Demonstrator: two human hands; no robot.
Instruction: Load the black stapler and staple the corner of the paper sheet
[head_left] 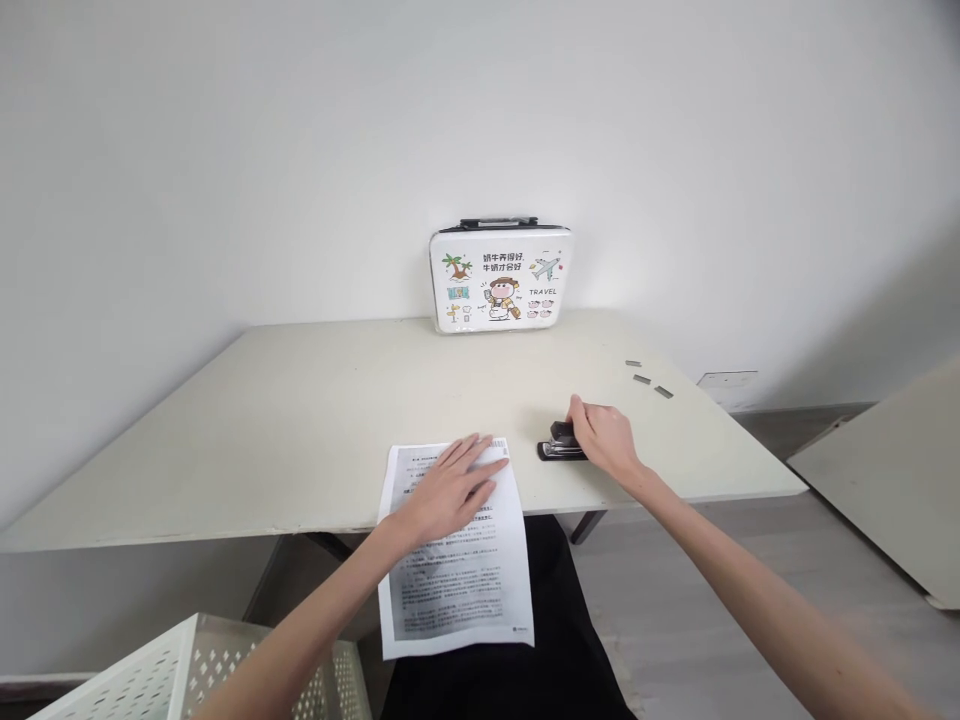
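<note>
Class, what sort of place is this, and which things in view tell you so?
Probably a desk area in a home or small office: there is a plain, pale table, a stapler on it, and a printed sheet hanging over its near edge.

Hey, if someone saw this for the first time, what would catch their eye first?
Probably the white cartoon case, upright at the back of the table. Next, the printed paper hanging over the near edge, under the left hand, and the black stapler to its right, gripped by the right hand.
</note>
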